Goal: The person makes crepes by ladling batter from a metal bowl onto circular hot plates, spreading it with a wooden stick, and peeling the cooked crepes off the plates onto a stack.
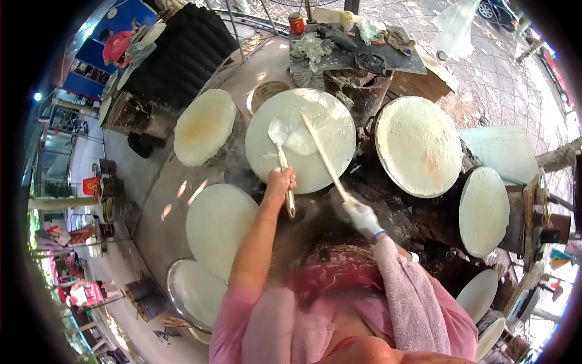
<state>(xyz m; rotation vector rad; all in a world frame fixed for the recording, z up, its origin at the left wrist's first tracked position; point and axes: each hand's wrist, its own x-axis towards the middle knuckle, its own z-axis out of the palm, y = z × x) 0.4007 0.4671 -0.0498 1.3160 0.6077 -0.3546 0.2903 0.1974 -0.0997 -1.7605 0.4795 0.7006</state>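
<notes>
A round griddle coated in pale batter (267, 155) lies in front of me. My left hand (280, 183) is closed around the handle of a ladle (278, 131), whose bowl is over the left half of the batter. My right hand (364, 220), in a white glove, grips a long wooden stick (321, 150). The stick's far end reaches the upper middle of the batter, right of the ladle. A wetter white patch of batter (299, 141) shows between the two tools. I cannot tell whether the ladle's bowl touches the surface.
More round pans carry pale sheets: one at the left (205, 128), one at the right (418, 147), one farther right (484, 212). A metal-rimmed basin (176, 297) is at lower left. Behind, a dark table (397, 62) bears a red can (296, 23) and cloths.
</notes>
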